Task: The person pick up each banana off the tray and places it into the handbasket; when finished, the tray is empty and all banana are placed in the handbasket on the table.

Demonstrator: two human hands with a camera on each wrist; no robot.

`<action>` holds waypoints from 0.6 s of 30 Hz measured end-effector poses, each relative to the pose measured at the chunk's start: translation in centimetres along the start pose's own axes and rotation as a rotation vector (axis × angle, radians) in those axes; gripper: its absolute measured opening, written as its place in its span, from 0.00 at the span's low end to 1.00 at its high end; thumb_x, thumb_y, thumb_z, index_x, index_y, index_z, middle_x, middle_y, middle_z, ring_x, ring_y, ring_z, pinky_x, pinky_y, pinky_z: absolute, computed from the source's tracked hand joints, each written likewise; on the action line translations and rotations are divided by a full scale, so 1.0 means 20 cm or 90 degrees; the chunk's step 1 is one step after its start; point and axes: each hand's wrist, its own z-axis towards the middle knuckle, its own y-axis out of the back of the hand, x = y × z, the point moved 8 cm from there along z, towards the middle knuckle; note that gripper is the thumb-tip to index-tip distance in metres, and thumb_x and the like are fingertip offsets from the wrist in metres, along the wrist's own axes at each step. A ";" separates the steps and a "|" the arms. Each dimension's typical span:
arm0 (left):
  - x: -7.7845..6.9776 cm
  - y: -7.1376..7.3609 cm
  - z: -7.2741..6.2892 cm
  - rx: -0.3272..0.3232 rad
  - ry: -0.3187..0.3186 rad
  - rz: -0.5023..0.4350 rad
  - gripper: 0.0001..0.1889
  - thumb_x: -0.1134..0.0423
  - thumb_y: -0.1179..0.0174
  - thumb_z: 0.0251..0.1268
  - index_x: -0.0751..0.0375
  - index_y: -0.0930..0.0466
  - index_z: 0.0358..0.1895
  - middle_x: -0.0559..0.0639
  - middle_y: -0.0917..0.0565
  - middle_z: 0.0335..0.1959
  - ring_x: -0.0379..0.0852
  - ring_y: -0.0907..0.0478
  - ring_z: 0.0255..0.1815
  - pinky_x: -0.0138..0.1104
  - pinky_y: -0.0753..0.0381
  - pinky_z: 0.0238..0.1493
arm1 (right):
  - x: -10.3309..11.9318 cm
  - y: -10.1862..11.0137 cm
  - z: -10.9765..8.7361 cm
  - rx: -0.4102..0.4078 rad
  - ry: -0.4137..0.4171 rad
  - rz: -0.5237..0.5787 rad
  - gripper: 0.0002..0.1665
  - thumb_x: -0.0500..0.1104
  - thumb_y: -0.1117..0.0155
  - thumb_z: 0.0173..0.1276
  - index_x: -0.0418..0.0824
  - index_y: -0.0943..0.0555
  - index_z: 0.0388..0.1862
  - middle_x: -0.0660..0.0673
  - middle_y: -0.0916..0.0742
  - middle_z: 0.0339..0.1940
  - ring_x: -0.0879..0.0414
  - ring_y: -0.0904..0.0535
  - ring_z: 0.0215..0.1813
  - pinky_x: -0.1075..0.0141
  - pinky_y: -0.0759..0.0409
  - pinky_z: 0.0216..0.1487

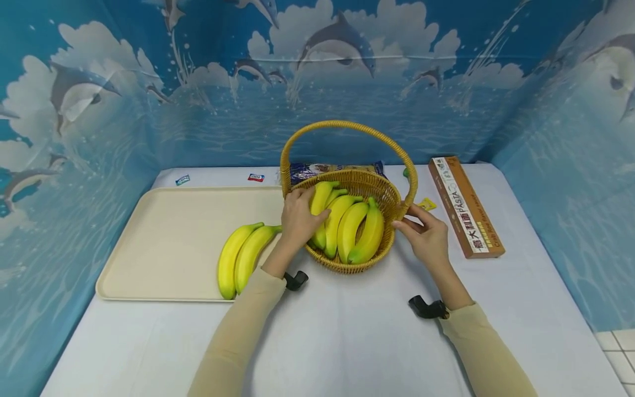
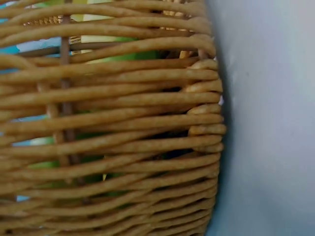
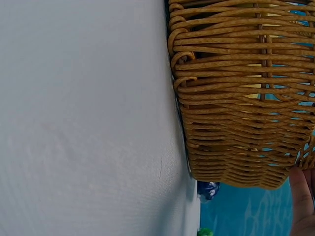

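A wicker basket (image 1: 347, 268) with a tall arched handle stands on the table and holds several yellow bananas (image 1: 369, 237). At its left side my left hand (image 1: 299, 218) reaches over the rim and grips the leftmost banana (image 1: 320, 199), thumb lying across its right side. My right hand (image 1: 428, 240) pinches the basket's right rim near the foot of the handle. Woven cane of the basket (image 2: 123, 128) fills most of the left wrist view, where the hand is hidden. In the right wrist view, a thumb (image 3: 301, 196) touches the basket rim.
A cream tray (image 1: 168, 242) lies left of the basket, with two bananas (image 1: 233, 259) at its right end. A brown pasta box (image 1: 466, 207) is at the right. Behind the basket lies a dark blue packet (image 1: 305, 172). Small wrapped sweets (image 1: 256, 177) lie along the back.
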 end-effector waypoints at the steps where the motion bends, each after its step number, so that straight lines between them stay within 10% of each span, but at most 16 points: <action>1: 0.00 0.00 0.00 0.005 0.002 0.007 0.32 0.54 0.31 0.58 0.61 0.26 0.66 0.61 0.24 0.60 0.59 0.29 0.61 0.50 0.25 0.59 | 0.00 0.00 0.00 0.002 0.004 0.001 0.25 0.21 0.33 0.55 0.18 0.23 0.54 0.21 0.18 0.48 0.73 0.17 0.45 0.76 0.19 0.44; 18: 0.02 0.02 0.03 -0.023 0.010 -0.062 0.25 0.66 0.33 0.58 0.65 0.22 0.61 0.61 0.21 0.59 0.60 0.27 0.61 0.51 0.28 0.64 | 0.00 0.01 0.00 0.000 0.003 -0.008 0.26 0.21 0.32 0.55 0.19 0.23 0.54 0.22 0.18 0.48 0.68 0.16 0.47 0.76 0.19 0.44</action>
